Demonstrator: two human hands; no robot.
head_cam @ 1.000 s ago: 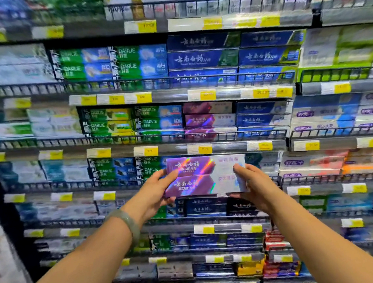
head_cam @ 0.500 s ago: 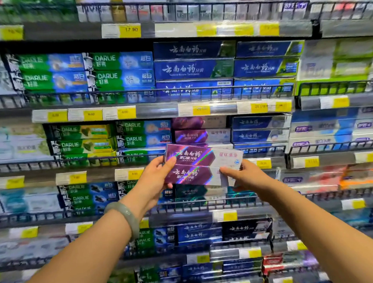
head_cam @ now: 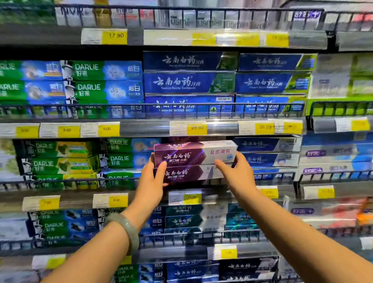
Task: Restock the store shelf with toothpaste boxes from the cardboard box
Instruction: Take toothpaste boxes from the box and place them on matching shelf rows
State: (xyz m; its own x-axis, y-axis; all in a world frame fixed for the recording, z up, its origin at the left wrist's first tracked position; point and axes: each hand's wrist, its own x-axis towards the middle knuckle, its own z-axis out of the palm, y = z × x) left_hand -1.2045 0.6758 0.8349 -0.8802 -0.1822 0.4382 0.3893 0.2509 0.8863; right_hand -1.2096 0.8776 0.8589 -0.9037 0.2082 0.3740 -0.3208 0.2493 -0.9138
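Two purple toothpaste boxes [head_cam: 183, 161], stacked one on the other, sit in your hands at the front edge of the store shelf [head_cam: 149, 129], in the slot under the 29.90 price tag [head_cam: 196, 129]. That slot is bounded on the left by green Darlie boxes [head_cam: 125, 159] and on the right by blue boxes [head_cam: 268, 152]; the stack fills nearly all the width between them. The wire rail [head_cam: 62, 183] along the shelf's front edge runs behind your wrists, level with the lower box. Both your forearms reach up and forward, converging on the stack. Your left hand [head_cam: 151, 181], with a pale bangle [head_cam: 126, 230] on its wrist, grips the stack's left end, thumb across the front. Your right hand [head_cam: 238, 173] grips the right end, fingers pressing the face of the lower box.
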